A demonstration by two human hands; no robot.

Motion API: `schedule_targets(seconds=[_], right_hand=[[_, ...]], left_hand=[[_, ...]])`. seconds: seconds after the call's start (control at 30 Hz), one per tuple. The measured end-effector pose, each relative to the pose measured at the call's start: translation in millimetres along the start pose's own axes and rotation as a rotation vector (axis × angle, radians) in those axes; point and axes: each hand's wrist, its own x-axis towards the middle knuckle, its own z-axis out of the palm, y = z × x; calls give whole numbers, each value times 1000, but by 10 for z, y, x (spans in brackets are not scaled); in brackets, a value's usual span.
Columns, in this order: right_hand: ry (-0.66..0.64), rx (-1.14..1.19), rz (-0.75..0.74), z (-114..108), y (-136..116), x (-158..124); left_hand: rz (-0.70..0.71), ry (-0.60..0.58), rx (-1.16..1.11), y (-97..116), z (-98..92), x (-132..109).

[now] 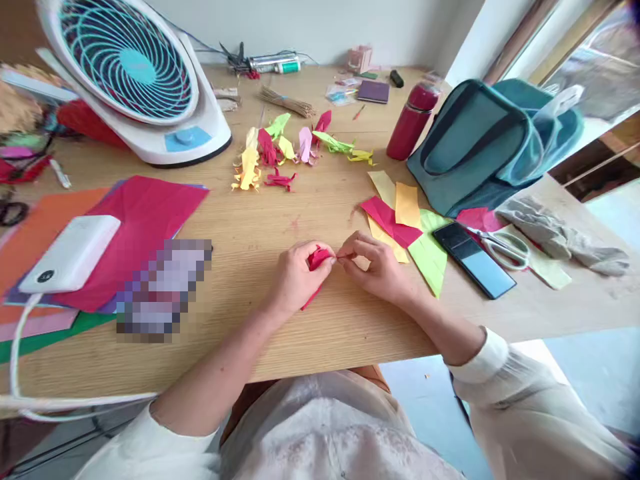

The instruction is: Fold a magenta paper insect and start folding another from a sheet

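Note:
Both my hands meet over the middle of the wooden table (310,213) on one small folded piece of red paper (318,259). My left hand (295,277) curls round its left side, and a red tip pokes out below the palm. My right hand (377,263) pinches the paper's right edge with thumb and forefinger. Just right of my hands lie loose paper pieces (400,220) in red, yellow and green. Several finished folded paper figures (280,150) in yellow, red, pink and green stand farther back.
A white and teal fan (135,73) stands at the back left. Coloured paper sheets (145,213) with a white power bank (73,253) lie at left. A phone (475,260), scissors (505,243), a red bottle (413,120) and a teal bag (490,140) are at right.

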Motion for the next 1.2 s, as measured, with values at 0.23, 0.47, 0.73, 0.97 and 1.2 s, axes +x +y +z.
schedule_targets(seconds=[0.23,0.47,0.73,0.97,1.2], right_hand=[[-119,117,120,-64,-30,-3],[-52,-6,-225,-85,20,10],[-128,-136,-372,-165,-2,27],[-124,51,-202,-127,-23,15],[-88,593,377,31,25,-4]], left_hand=[[-225,-68,-299,-1,-38,52],[-469,-171,-541,57,-101,92],[-494,-204,-536,8,-83,86],[-430,-188,-460,13,-58,66],[-214,-146,-227,45,-78,44]])
